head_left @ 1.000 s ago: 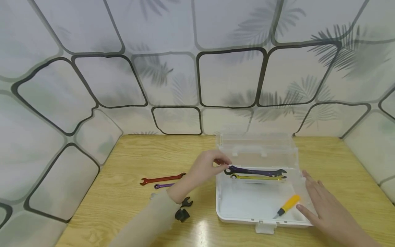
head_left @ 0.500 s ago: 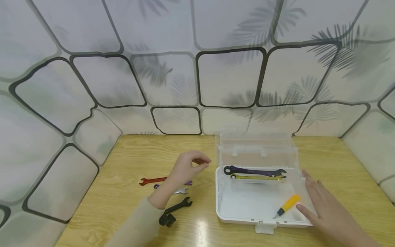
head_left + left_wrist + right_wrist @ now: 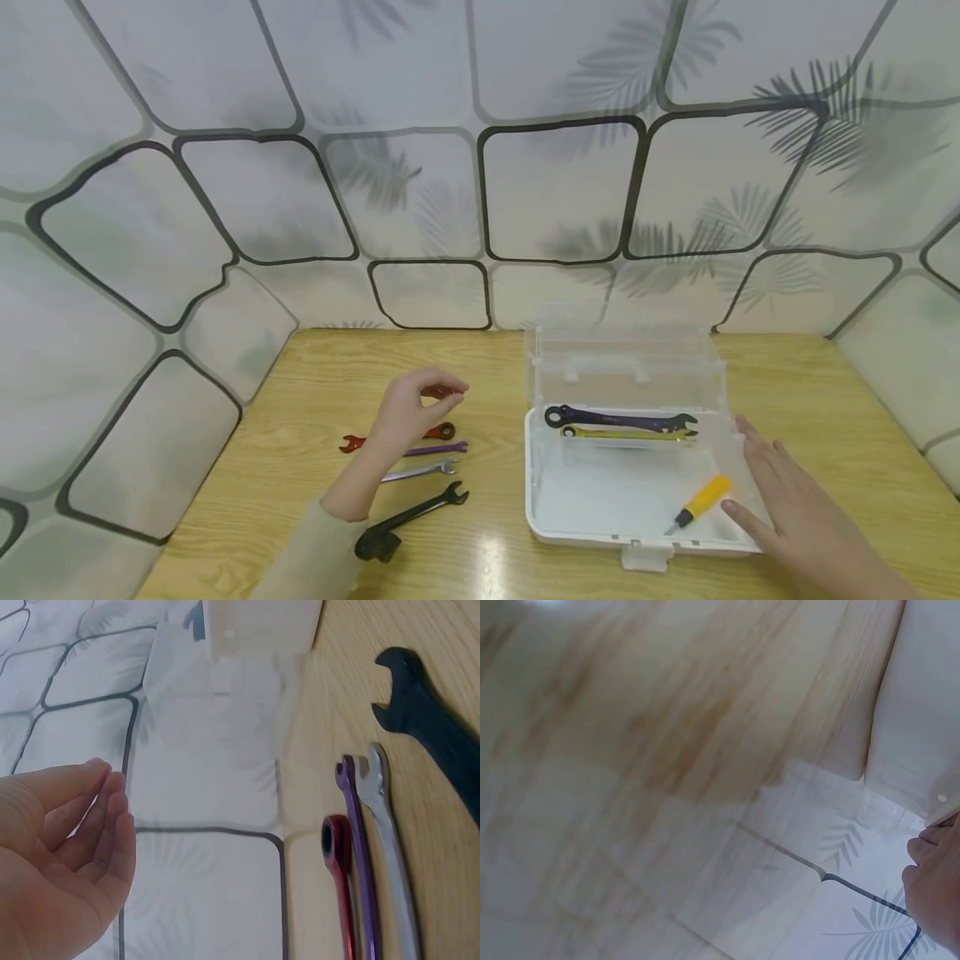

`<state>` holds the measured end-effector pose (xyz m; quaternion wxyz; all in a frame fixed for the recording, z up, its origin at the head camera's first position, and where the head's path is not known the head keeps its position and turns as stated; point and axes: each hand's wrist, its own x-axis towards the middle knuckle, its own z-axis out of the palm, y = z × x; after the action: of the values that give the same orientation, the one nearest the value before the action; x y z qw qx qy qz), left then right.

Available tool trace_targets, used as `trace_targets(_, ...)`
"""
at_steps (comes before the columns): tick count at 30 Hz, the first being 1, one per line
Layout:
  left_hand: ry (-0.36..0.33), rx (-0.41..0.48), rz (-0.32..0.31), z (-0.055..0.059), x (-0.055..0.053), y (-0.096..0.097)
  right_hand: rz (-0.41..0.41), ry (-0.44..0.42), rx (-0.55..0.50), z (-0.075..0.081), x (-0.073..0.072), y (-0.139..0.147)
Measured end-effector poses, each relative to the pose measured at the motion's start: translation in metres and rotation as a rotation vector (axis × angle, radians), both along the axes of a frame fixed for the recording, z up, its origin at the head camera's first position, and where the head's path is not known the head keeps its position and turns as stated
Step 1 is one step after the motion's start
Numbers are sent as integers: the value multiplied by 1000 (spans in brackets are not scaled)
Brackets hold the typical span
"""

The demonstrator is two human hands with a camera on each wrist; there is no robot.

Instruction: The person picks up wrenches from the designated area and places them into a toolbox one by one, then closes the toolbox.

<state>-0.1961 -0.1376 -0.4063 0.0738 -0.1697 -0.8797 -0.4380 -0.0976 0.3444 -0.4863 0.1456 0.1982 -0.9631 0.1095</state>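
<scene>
My left hand (image 3: 420, 408) hovers over the left part of the table, fingers loosely bent and holding nothing. Below it lie a red wrench (image 3: 444, 431), a slim purple wrench (image 3: 442, 450), a silver wrench (image 3: 420, 472) and a larger black wrench (image 3: 423, 508), spread in a column. My right hand (image 3: 795, 500) rests at the right side of a white toolbox (image 3: 528, 483), fingers extended along its edge and thumb over the front corner. Along the back of the box lie a dark purple wrench (image 3: 618, 418) and a yellow wrench (image 3: 626, 433). A yellow-handled screwdriver (image 3: 705, 497) slants near the front right.
The toolbox's clear lid (image 3: 630, 346) stands raised at the back, near the patterned wall covering (image 3: 558, 192). A latch (image 3: 645, 557) juts from the box's front. A black camera (image 3: 378, 546) sits at my left wrist. Wooden tabletop (image 3: 495, 500) lies between the loose wrenches and the box.
My left hand has drawn back leftward from the dark purple wrench, which stays in the toolbox, and now hovers over the loose wrenches. My right hand has stayed at the box.
</scene>
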Motion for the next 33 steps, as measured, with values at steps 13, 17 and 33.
trace_targets(13,-22,-21,133,-22,9,-34,-18,-37,-7,-1,0,-1)
trace_targets(17,-35,-52,172,-28,10,-41,-45,-74,3,-1,0,-2)
trace_targets(33,-193,-50,209,-55,-4,-66,-41,-83,0,-2,-2,1)
